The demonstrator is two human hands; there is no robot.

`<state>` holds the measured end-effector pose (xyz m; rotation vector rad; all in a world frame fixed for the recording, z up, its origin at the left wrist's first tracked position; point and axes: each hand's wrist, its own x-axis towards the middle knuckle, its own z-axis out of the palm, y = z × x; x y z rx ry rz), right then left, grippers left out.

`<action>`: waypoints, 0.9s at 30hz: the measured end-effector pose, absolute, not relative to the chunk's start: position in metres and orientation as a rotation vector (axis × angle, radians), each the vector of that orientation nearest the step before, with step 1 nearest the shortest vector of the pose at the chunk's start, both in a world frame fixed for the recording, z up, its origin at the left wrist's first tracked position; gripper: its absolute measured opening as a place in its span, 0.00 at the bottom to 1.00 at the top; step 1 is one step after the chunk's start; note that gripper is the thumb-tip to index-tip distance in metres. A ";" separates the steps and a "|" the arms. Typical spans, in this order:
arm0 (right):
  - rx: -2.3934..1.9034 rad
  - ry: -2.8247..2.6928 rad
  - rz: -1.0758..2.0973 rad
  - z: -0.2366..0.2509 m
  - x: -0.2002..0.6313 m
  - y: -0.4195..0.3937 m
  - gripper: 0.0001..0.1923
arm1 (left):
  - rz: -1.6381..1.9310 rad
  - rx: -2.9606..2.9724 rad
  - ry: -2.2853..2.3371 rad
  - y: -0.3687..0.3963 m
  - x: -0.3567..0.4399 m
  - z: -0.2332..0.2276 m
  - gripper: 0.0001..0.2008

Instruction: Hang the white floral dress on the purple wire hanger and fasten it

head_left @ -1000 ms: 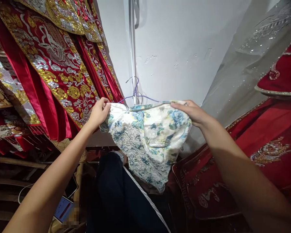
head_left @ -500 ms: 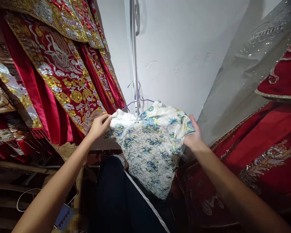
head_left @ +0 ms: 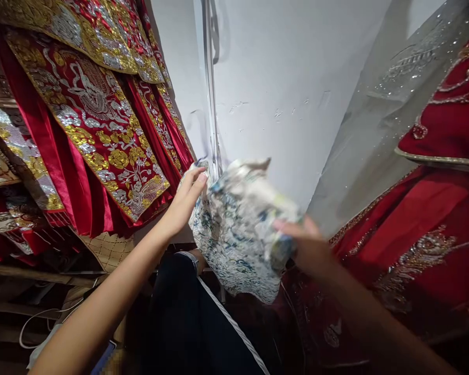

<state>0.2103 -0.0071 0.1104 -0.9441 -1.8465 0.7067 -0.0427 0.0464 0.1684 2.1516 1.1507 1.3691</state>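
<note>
A short-sleeved floral top (head_left: 238, 239), white with blue, green and yellow flowers, hangs crumpled and motion-blurred in front of me. My left hand (head_left: 185, 200) is closed on its left shoulder, the fingers pressed together near the hanger's end. At the opposite side my right hand (head_left: 307, 239) grips the sleeve with the thumb on the cloth; it is smeared by motion. The purple hanger (head_left: 203, 151) shows only faintly behind the collar, its hook a blur beside the metal pole (head_left: 211, 88).
Red gowns with gold and silver embroidery (head_left: 101, 120) hang on the left. To the right are a red beaded dress (head_left: 433, 208) and sheer grey sparkling fabric (head_left: 359, 130). A white wall (head_left: 281, 67) stands behind. My dark trousers (head_left: 191, 317) are below, with a white cable (head_left: 23, 333) at lower left.
The top has gone from spread flat to bunched and blurred. My left hand has moved right and slightly up; my right hand has shifted lower, its thumb now over the sleeve.
</note>
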 end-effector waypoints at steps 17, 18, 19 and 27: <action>-0.934 -1.741 0.446 0.078 0.214 0.090 0.23 | 0.856 2.455 1.264 0.017 -0.124 0.203 0.08; -0.917 -1.661 0.449 0.085 0.214 0.098 0.25 | 0.831 2.459 1.239 0.024 -0.126 0.206 0.09; -0.918 -1.596 0.415 0.093 0.215 0.105 0.27 | 0.815 2.468 1.209 0.031 -0.128 0.208 0.09; -0.968 -1.779 0.844 0.131 0.217 0.105 0.29 | 1.307 2.556 1.240 0.069 -0.142 0.190 0.09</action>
